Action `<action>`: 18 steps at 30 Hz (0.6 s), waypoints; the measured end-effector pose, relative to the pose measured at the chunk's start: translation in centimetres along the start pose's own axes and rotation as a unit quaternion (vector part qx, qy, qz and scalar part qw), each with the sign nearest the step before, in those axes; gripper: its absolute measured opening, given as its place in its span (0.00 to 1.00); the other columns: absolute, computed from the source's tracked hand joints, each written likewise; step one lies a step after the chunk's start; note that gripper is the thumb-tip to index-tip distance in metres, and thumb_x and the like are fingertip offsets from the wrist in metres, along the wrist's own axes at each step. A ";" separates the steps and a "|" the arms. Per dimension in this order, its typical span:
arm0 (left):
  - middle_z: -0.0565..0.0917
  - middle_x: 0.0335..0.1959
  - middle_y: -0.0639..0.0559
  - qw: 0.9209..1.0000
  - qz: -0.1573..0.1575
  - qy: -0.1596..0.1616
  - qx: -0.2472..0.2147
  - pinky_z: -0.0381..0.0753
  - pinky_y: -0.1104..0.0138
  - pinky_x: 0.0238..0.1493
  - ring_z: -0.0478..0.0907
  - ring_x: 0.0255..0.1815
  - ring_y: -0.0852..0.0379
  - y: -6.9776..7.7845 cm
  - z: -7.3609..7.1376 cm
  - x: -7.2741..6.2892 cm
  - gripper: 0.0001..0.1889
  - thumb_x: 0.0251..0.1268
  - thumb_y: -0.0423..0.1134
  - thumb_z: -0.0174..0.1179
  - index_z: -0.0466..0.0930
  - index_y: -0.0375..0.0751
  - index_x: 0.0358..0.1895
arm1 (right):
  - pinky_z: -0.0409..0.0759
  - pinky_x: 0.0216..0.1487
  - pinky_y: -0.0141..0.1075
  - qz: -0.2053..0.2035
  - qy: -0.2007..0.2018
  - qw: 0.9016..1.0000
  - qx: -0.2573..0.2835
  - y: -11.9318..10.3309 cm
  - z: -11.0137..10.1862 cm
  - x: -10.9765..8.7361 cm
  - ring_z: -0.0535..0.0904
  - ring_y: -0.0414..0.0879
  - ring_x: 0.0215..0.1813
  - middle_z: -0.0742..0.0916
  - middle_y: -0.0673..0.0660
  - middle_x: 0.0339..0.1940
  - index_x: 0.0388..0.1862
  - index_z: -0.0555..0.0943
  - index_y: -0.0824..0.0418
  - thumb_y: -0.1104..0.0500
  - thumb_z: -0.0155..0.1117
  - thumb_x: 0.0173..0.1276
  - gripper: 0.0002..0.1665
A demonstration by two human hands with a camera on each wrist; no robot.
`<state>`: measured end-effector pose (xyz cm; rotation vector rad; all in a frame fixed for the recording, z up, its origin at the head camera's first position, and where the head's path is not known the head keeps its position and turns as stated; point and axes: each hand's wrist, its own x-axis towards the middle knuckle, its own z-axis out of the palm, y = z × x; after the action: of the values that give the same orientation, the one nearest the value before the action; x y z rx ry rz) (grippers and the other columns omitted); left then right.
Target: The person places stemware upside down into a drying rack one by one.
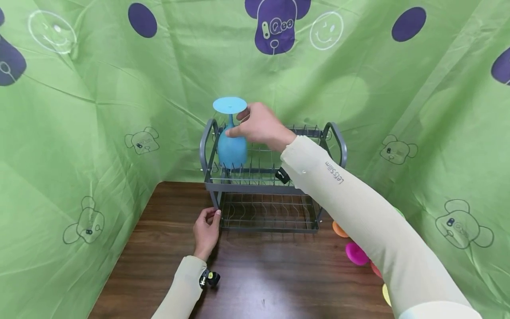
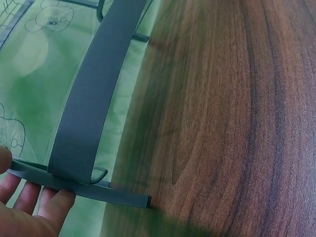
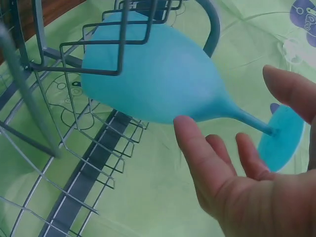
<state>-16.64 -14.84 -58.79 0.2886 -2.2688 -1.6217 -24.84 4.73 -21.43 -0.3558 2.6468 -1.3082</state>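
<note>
A blue plastic goblet (image 1: 233, 153) stands upside down at the left of the upper tier of a grey dish rack (image 1: 255, 188), its round foot on top. Beside it is my right hand (image 1: 260, 125); in the right wrist view the thumb and fingers are spread, with a fingertip at the edge of the goblet's bowl (image 3: 153, 74). My left hand (image 1: 207, 231) is at the rack's lower left front corner. In the left wrist view, its thumb and fingers hold the rack's bottom bar (image 2: 118, 196) from both sides.
Right of the rack, partly hidden by my right forearm, lie an orange item (image 1: 340, 229), a magenta one (image 1: 356, 254) and a yellow one (image 1: 386, 294). A green patterned cloth (image 1: 159, 88) surrounds the brown wooden table (image 1: 263, 274) at the back and sides.
</note>
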 end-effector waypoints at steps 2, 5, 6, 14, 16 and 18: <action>0.90 0.50 0.42 1.000 0.001 0.003 0.000 0.81 0.74 0.46 0.89 0.51 0.47 0.0 0.2 0.0 0.15 0.77 0.48 0.65 0.85 0.41 0.54 | 0.89 0.51 0.41 0.003 0.000 1.000 0.007 0.2 -0.3 -0.1 0.86 0.54 0.55 0.85 0.58 0.59 0.64 0.78 0.64 0.52 0.83 0.62 0.36; 0.90 0.49 0.42 1.000 0.004 0.011 0.000 0.80 0.75 0.45 0.89 0.50 0.46 0.2 0.2 0.0 0.14 0.76 0.47 0.66 0.85 0.41 0.54 | 0.89 0.52 0.41 0.004 0.000 1.000 0.002 0.4 -0.2 -0.1 0.86 0.54 0.55 0.85 0.58 0.59 0.65 0.78 0.64 0.52 0.83 0.62 0.37; 0.90 0.49 0.42 1.000 0.004 0.012 0.003 0.80 0.75 0.45 0.89 0.50 0.46 0.2 0.1 0.0 0.14 0.76 0.47 0.66 0.85 0.41 0.54 | 0.89 0.52 0.41 0.005 -0.001 1.000 0.003 0.5 -0.1 -0.1 0.87 0.54 0.54 0.85 0.58 0.60 0.66 0.78 0.64 0.52 0.83 0.63 0.37; 0.90 0.49 0.41 1.000 -0.002 0.006 -0.009 0.80 0.77 0.45 0.89 0.50 0.45 0.1 0.2 -0.1 0.14 0.77 0.46 0.66 0.85 0.40 0.54 | 0.88 0.55 0.40 0.019 -0.004 0.999 0.030 1.9 -1.1 -2.0 0.84 0.50 0.56 0.82 0.56 0.63 0.69 0.75 0.59 0.50 0.81 0.65 0.38; 0.90 0.49 0.41 1.000 -0.001 0.008 -0.005 0.80 0.76 0.45 0.89 0.50 0.45 0.1 0.2 -0.1 0.14 0.77 0.46 0.65 0.85 0.40 0.54 | 0.88 0.56 0.40 0.014 0.000 0.999 0.034 2.3 -1.6 -2.9 0.83 0.49 0.58 0.82 0.55 0.63 0.70 0.75 0.57 0.49 0.81 0.65 0.38; 0.90 0.50 0.42 1.000 -0.002 0.008 0.001 0.82 0.73 0.47 0.89 0.51 0.45 0.2 0.2 -0.1 0.14 0.77 0.46 0.65 0.85 0.41 0.55 | 0.87 0.58 0.41 0.002 0.007 0.999 0.037 2.8 -2.0 -3.8 0.82 0.49 0.59 0.82 0.54 0.63 0.70 0.76 0.57 0.49 0.81 0.65 0.38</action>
<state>-16.66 -14.54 -58.70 0.3054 -2.2586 -1.6143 -22.06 8.99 -22.25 -0.3326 2.6006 -1.4065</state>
